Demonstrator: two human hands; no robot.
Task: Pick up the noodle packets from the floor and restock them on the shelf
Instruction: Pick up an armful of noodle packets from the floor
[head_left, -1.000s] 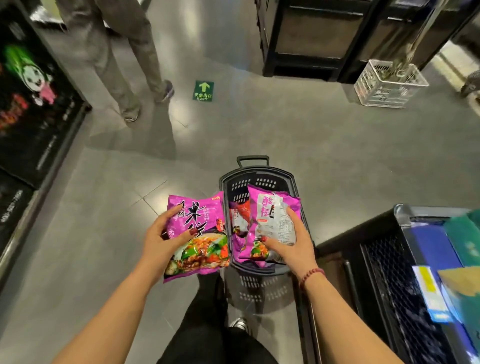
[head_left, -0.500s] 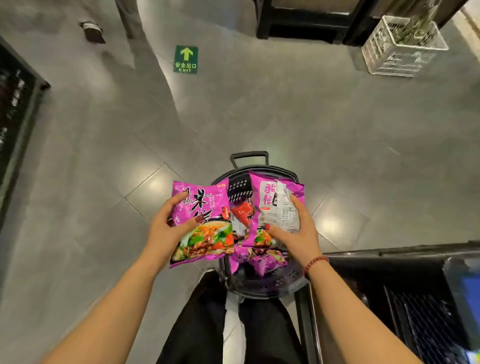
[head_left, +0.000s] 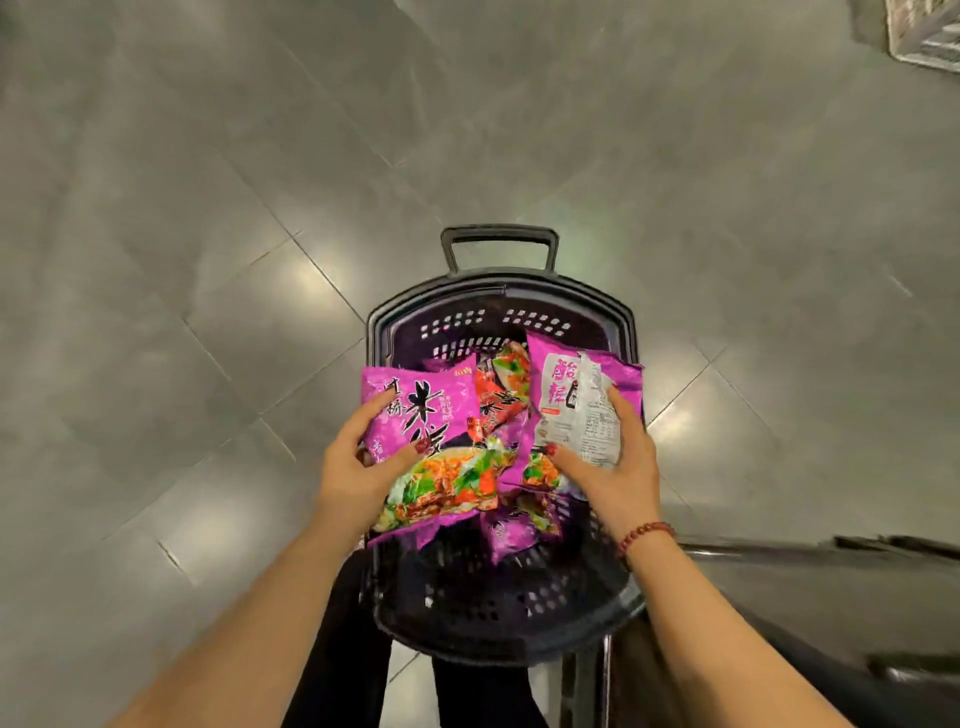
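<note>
My left hand (head_left: 358, 467) grips a purple noodle packet (head_left: 431, 415), face up, over the left rim of a dark shopping basket (head_left: 498, 618) that stands on the floor. My right hand (head_left: 608, 467) grips a second purple packet (head_left: 566, 395), back side up, over the basket's right half. More purple and red packets (head_left: 498, 389) lie inside the basket beneath the two held ones. The shelf shows only as a dark edge (head_left: 831, 582) at the lower right.
Grey floor tiles (head_left: 260, 208) spread all round the basket. A white wire basket (head_left: 924, 31) sits at the top right corner. The basket's pull handle (head_left: 498, 244) points away from me. My dark trouser legs (head_left: 337, 649) are under the basket's near rim.
The view has tilted down onto the basket; the person walking by, the exit sign and most of the shelf have left view. Both hands still hold their packets above the basket.
</note>
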